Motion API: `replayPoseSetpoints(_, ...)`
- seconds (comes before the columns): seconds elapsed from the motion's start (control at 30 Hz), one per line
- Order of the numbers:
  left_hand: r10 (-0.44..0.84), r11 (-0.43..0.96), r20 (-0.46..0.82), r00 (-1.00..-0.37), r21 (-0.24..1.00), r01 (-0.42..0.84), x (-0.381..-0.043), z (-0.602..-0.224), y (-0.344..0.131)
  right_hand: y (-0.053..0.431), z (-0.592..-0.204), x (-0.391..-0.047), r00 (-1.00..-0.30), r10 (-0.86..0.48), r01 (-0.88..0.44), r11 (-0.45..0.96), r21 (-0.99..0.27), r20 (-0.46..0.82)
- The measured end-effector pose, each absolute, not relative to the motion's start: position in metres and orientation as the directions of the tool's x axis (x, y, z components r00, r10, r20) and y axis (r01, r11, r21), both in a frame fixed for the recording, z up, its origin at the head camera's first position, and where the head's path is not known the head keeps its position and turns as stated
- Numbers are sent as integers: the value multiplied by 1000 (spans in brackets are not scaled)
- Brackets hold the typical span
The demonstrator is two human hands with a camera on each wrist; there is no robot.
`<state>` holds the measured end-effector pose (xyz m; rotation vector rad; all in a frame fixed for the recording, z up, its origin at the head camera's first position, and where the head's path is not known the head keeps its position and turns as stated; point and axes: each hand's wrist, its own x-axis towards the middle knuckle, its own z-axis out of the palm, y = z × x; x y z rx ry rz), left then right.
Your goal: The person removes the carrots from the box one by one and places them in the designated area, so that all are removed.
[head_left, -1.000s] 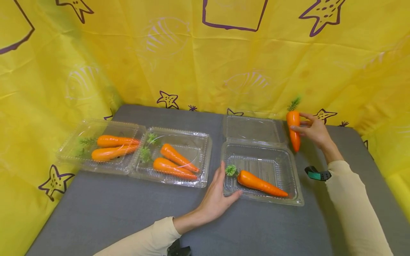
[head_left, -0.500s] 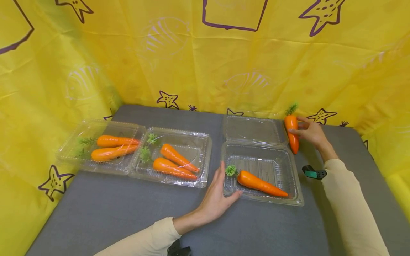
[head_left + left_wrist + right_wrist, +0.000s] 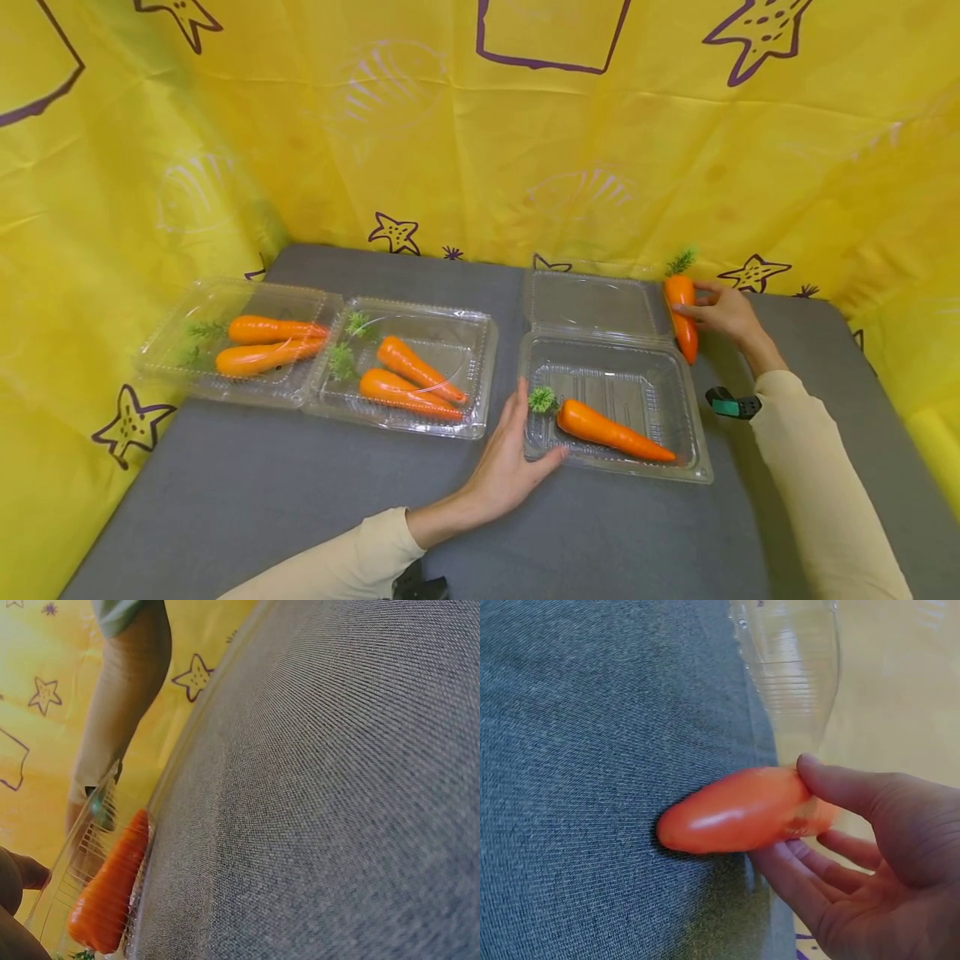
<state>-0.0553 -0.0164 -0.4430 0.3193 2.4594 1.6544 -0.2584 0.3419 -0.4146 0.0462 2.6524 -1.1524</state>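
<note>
My right hand (image 3: 727, 315) pinches an orange carrot (image 3: 678, 290) with a green tuft between thumb and fingers. The carrot stands tilted, tuft up, just right of the raised lid (image 3: 588, 302) of a clear plastic container. In the right wrist view the carrot's tip (image 3: 697, 825) is right at the grey cloth. At the container's front left corner, my left hand (image 3: 504, 462) rests with straight fingers along the side and its thumb at the front rim (image 3: 637, 473). Another carrot (image 3: 611, 432) lies inside that container, its tuft toward the left hand; the left wrist view shows it through the clear wall.
To the left, two clear plastic containers sit side by side, the nearer one (image 3: 480, 367) and the farther one (image 3: 168, 337), each with two carrots under clear plastic. Yellow patterned fabric (image 3: 487, 167) rises behind and beside the grey table (image 3: 315, 500).
My right hand has lowered the carrot and shifted it slightly left, closer to the container's lid. The left hand and the containers stay put.
</note>
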Motion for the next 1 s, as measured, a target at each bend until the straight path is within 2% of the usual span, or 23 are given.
replayPoseSetpoints(0.5,264,360,-1,-964,928,97,-55,-443,-16,338,-409,-254,-959,1,185,757,-626,-283)
replayPoseSetpoints(1.0,263,366,-5,-965,926,95,-55,-443,-16,345,-402,-248,-959,-40,171,707,-686,-280)
